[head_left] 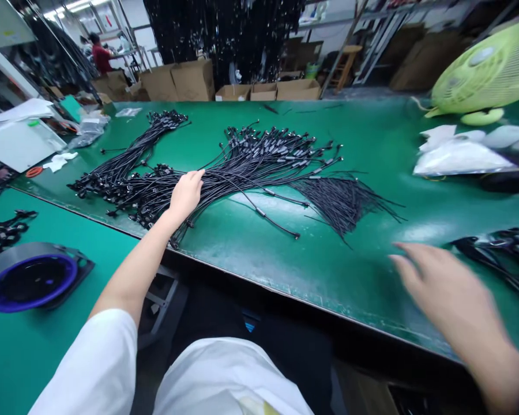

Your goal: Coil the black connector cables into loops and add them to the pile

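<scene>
My left hand [187,195] is closed on the middle of a big bundle of black cables [242,170] lying on the green table. Small connectors fan out at both ends of this bundle. One cable with a grey sleeve [260,212] strays toward the front. My right hand [447,282], smeared by motion, is over the table to the right, thumb apart from the fingers and nothing visible in it. Just beyond it lies another group of black cables [508,253]. Between the hands rests a fan of thin black strands [335,202].
A second cable bundle [134,147] lies behind on the left. A tape roll with a purple rim [30,279] sits on the left table. White plastic bags [462,155] and a yellow-green fan [486,66] stand at right. Cardboard boxes [194,80] line the back. A person in red [101,55] sits far off.
</scene>
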A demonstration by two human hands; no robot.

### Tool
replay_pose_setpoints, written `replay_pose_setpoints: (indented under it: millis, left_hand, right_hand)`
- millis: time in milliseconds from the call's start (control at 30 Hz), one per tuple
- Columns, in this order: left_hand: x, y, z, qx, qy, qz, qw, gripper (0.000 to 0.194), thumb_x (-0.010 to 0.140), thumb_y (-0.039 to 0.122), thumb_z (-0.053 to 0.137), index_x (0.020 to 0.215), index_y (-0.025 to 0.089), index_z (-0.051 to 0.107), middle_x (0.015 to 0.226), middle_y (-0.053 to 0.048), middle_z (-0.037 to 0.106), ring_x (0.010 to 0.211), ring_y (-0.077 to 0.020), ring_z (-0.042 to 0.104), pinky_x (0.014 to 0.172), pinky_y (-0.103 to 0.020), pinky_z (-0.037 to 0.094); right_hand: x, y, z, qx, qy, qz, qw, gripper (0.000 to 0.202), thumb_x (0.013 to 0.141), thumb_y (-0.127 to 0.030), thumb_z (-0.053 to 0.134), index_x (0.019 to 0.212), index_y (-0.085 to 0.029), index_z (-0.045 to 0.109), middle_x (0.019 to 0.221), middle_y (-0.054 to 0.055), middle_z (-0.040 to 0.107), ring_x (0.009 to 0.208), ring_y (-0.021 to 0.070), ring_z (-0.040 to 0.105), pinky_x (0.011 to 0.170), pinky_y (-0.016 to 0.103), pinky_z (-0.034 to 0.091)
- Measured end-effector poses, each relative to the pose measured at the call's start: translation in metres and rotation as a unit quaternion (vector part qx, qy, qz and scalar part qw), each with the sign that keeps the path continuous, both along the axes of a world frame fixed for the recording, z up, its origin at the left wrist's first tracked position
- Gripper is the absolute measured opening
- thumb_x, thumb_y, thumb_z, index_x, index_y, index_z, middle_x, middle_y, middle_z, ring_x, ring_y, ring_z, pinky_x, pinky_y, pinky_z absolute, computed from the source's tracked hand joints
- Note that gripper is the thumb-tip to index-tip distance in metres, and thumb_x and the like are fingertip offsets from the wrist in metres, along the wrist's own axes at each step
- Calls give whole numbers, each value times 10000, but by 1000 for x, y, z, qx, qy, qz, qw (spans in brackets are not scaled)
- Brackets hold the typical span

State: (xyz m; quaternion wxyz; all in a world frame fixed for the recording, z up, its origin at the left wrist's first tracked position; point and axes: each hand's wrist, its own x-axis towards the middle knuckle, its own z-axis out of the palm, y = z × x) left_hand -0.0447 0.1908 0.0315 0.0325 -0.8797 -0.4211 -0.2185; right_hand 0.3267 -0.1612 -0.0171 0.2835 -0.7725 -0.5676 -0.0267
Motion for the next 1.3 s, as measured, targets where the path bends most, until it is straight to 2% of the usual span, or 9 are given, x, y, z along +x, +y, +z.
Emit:
replay_pose_setpoints:
  millis: [133, 267, 367, 500, 633, 767, 933, 1100, 1300]
  left_hand:
    - [38, 40, 7, -11, 82, 5, 997, 282, 927, 171, 471, 1162, 120, 619, 1153, -165, 658, 1069, -259, 590, 939, -378, 443]
    - [58, 27, 6, 12, 94, -22, 995, 275, 970, 219, 393, 1057, 148, 644, 1017, -140, 681, 985, -247, 606, 886, -356, 447]
    - [48, 17, 7, 21, 105, -47, 993, 285, 972, 214, 377, 1104, 187, 628, 1069, -109, 671, 1030, -225, 586, 916, -330, 428]
    - [-1, 38, 15, 12, 112, -2, 994, 385, 901, 59, 379, 1210, 155, 587, 1227, -140, 620, 1126, -233, 550, 962, -347, 400]
    - [-48, 70, 26, -13, 120, 59, 991, 268, 898, 125, 429, 1031, 123, 662, 1056, -159, 672, 1028, -268, 598, 906, -380, 427]
    - [-51, 75, 44, 6, 102, 51, 993, 229, 928, 218, 446, 938, 151, 665, 980, -127, 681, 939, -242, 624, 841, -334, 446]
    - [-9, 17, 76, 92, 45, -37, 994, 355, 999, 348, 309, 1051, 189, 623, 1130, -127, 649, 1046, -240, 584, 916, -354, 409]
    - [25, -72, 113, 158, 26, -293, 943, 318, 973, 404, 402, 890, 223, 650, 989, -84, 695, 850, -206, 614, 768, -316, 440]
    - [-19, -92, 168, 169, -42, -196, 965, 281, 926, 444, 513, 841, 216, 653, 916, -56, 668, 847, -206, 613, 752, -316, 451]
  right_hand:
    - [-88, 94, 15, -43, -18, 92, 995, 354, 947, -405, 384, 1151, -227, 611, 1175, 97, 646, 1072, 278, 612, 904, 425, 504]
    - [-144, 182, 17, -75, -53, 86, 992, 562, 919, -331, 490, 1408, -74, 389, 1370, 205, 498, 1234, 313, 494, 1000, 424, 430]
    - [-160, 216, 14, -124, -55, 95, 986, 460, 910, -245, 492, 1336, -73, 466, 1224, 201, 582, 1125, 299, 550, 936, 397, 445]
    - [-164, 213, 16, -121, -52, 117, 984, 326, 959, -203, 356, 1187, -119, 573, 1123, 149, 594, 962, 236, 600, 821, 327, 467]
    - [-158, 194, 19, -105, -48, 134, 984, 337, 977, -240, 334, 1188, -137, 576, 1109, 130, 582, 968, 222, 595, 841, 317, 469]
    - [-150, 180, 20, -100, -42, 141, 984, 292, 926, -211, 429, 1149, -146, 606, 1075, 133, 605, 1004, 245, 598, 896, 357, 475]
    - [-152, 173, 48, 54, 44, 151, 986, 449, 924, -276, 447, 1366, -198, 432, 1270, 143, 521, 1089, 248, 572, 962, 418, 466]
    - [-167, 199, 86, 107, 94, 243, 959, 423, 882, -311, 550, 1280, -181, 489, 1259, 134, 522, 1030, 215, 560, 935, 377, 455]
    - [-170, 222, 116, 109, 118, 296, 942, 123, 931, -237, 449, 927, -179, 558, 882, 31, 567, 834, 146, 546, 822, 298, 461]
